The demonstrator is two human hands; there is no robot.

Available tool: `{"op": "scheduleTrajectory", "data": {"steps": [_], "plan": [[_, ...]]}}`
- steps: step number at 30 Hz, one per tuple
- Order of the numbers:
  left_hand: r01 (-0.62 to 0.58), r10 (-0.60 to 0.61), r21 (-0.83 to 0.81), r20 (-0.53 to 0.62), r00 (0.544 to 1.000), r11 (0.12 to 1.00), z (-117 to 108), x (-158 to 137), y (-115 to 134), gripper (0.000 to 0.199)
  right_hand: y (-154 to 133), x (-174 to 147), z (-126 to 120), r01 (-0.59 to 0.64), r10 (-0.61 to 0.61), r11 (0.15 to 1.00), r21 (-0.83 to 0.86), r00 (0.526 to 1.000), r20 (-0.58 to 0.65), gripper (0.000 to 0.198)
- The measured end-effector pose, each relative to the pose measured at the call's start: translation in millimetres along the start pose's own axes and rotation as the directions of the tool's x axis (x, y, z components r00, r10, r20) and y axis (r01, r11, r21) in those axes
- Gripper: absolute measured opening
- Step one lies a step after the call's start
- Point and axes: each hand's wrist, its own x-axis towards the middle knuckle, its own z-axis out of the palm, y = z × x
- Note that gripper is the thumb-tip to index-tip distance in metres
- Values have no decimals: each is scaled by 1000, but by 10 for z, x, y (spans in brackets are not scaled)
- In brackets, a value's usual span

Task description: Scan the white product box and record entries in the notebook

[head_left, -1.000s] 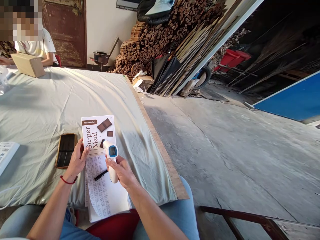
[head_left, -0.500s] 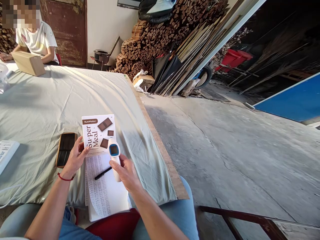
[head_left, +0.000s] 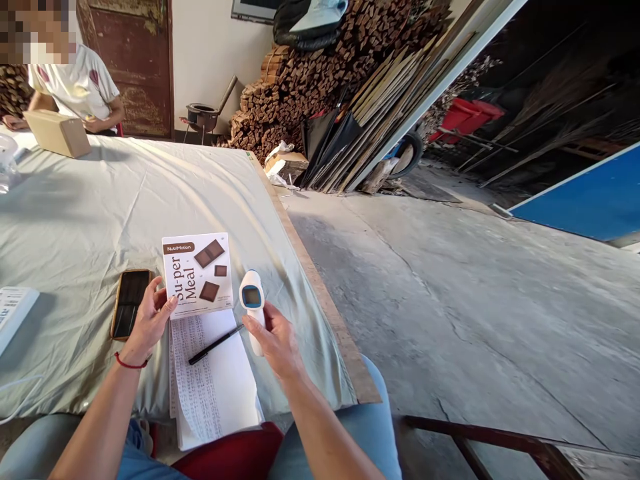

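My left hand grips the lower left corner of a white and brown food box printed "NutriMotion Su-per Meal", its front facing me. In my right hand is a white infrared thermometer with a blue-rimmed screen, upright just right of the box and apart from it. Below the box lies a stack of handwritten papers, with a black pen across the top sheet. A smartphone in a tan-edged case rests beside my left hand.
A pale cloth covers the table, whose wooden edge runs along the right. A white power strip lies at the left. Across the table a person sits behind a cardboard box. Stacked firewood stands beyond.
My right hand has moved the thermometer right, away from the box front. My left hand still holds the box in about the same place. The person across has shifted an arm.
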Motion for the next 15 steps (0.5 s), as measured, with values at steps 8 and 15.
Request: {"op": "scheduleTrajectory", "data": {"steps": [8,15], "plan": [[-113,113,8,-75,991,994,42,45,-103,77,530,350,-350,135,-259,853,-504,948,-185,51],[-234,240,71,-91,967,970,70,153,-228,69,895,481,-579,65,-290,614,-787,946,-148,42]]}}
